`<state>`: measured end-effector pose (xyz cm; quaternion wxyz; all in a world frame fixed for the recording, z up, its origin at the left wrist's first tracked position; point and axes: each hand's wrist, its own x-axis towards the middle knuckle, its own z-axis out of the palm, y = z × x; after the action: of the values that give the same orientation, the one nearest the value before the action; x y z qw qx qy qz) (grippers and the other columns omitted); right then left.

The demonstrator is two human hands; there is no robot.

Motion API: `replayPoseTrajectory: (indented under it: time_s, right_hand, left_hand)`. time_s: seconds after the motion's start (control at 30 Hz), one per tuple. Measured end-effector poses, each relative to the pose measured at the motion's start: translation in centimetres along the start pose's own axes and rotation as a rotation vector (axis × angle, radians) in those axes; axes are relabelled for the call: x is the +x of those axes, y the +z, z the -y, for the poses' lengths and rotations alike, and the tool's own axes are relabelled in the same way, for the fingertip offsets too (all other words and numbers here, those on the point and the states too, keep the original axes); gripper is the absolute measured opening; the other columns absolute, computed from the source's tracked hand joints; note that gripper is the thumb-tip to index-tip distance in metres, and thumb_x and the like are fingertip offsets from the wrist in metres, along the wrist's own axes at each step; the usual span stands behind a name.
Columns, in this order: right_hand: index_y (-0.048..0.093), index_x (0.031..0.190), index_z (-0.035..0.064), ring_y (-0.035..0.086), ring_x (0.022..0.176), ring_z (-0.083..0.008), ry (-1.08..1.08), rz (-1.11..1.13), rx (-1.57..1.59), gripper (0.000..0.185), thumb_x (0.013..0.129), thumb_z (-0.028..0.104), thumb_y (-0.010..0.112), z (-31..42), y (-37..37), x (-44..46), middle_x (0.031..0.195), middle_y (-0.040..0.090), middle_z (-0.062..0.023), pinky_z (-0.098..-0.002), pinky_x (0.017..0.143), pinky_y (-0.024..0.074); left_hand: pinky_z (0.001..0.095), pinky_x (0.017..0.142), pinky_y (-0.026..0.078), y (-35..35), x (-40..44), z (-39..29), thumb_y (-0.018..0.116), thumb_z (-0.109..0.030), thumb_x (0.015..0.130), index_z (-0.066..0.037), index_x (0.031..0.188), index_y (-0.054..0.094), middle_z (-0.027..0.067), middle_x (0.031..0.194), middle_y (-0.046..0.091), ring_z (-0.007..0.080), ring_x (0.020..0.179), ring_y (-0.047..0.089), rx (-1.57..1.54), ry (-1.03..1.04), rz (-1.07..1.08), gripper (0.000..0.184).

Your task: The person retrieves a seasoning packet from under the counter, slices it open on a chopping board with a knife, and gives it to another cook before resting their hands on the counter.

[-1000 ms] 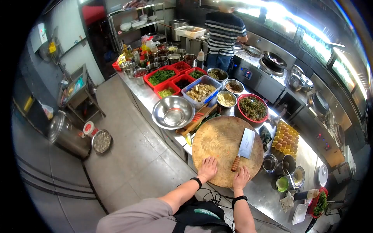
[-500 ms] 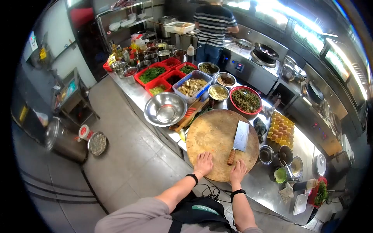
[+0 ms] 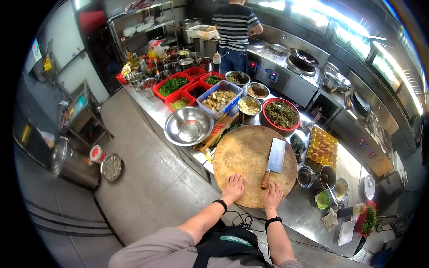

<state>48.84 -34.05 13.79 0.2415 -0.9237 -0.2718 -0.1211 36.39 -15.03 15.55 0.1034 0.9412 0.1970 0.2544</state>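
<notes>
Both palms rest on the near edge of a big round wooden chopping board. My left hand lies flat at its near-left part, fingers stretched out and holding nothing. To the right, my right hand lies on the rim with its fingers extended, close to the handle of a cleaver. The cleaver lies flat on the board, its wide blade pointing away from me and its wooden handle toward me. Small orange bits are scattered on the wood. Neither hand grips the cleaver.
A steel bowl and a tub of pale chunks stand left of the board. Beyond it is a red basin of chopped greens. An egg tray sits right. A person in a striped shirt stands at the stove.
The person in the striped shirt has shifted slightly left at the stove. My view has moved a little; my hands and the cleaver stay in place on the board.
</notes>
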Motion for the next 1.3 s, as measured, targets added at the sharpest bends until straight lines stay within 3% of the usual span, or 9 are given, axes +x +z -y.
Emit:
replayPoseTrajectory:
  time_s: [1.3]
  right_hand:
    - [0.063,0.124,0.0073,0.046,0.135,-0.0353,0.002,-0.009,0.011,0.036,0.088,0.012,0.066,0.1,-0.4,-0.1,0.144,0.054,-0.0134,-0.0498,0.113,0.0352]
  left_hand:
    - [0.0473,0.106,0.036,1.8,-0.3,0.3,0.061,-0.022,0.087,-0.008,0.113,0.061,0.0123,0.127,0.056,0.0304,0.124,0.05,-0.017,-0.006,-0.019,0.031]
